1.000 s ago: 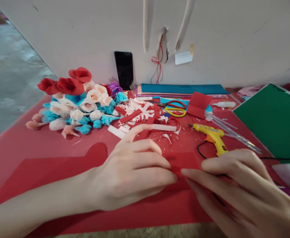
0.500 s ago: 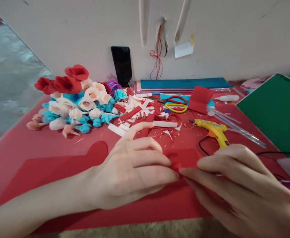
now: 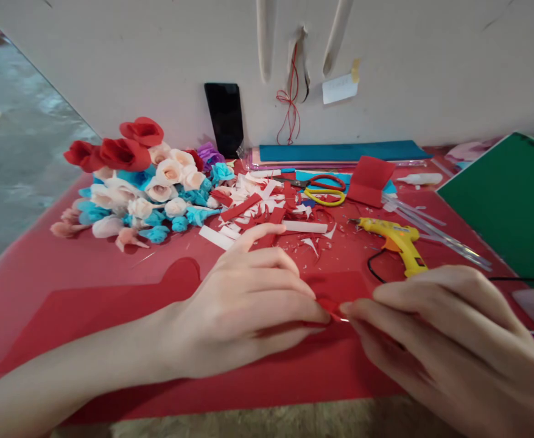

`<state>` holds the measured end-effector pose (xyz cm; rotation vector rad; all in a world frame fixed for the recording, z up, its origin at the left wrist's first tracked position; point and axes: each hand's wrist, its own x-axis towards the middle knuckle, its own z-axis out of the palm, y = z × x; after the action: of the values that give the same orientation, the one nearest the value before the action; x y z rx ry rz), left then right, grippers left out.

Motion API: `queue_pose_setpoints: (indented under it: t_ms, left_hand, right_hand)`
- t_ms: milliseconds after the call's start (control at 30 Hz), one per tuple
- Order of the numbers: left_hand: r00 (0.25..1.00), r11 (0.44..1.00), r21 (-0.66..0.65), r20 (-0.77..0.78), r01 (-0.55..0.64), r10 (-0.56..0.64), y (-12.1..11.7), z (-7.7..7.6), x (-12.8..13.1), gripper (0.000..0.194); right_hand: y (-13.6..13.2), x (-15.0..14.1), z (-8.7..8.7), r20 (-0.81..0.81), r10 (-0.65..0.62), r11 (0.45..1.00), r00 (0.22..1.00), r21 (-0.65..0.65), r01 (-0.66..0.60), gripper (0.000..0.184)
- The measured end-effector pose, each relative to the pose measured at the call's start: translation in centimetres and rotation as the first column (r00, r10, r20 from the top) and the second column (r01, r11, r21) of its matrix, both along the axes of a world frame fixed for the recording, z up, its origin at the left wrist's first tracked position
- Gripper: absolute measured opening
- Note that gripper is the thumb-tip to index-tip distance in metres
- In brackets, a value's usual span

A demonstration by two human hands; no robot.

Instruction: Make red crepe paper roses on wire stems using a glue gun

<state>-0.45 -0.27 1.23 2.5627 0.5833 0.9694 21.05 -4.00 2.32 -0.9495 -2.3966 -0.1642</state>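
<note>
Red paper (image 3: 330,306), pinched in left hand (image 3: 252,310), right hand (image 3: 444,340) beside it

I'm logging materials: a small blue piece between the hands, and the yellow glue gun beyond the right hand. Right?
Not blue: the head view shows a small red piece between the left hand and right hand. The yellow glue gun is as you say.
</note>
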Motion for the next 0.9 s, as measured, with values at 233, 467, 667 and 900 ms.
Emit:
queue_pose_setpoints:
  t_ms: [233,467,667,900]
  left_hand:
    - [0.998,0.998,-0.050,0.046,-0.028,0.030,0.1,0.0,0.3,0.004]
    - [0.996,0.994,-0.086,0.052,-0.062,0.066,0.2,0.3,0.5,0.006]
    - [0.995,0.977,-0.194,0.036,-0.085,0.094,0.3,0.5,0.5,0.007]
    - [0.993,0.974,-0.197,0.023,-0.109,0.115,0.8,0.2,0.0,0.010]
  right_hand:
    - [1.4,0.4,0.2,-0.016,-0.128,0.983,0.992,0.133,0.129,0.007]
    - [4.9,3.6,-0.1,-0.142,-0.285,0.928,0.948,0.206,0.310,0.002]
    - [8.4,6.3,-1.4,-0.123,-0.363,0.884,0.924,0.269,0.383,0.011]
    - [7.8,6.9,-1.3,0.014,-0.442,0.897,0.897,0.004,0.442,0.023]
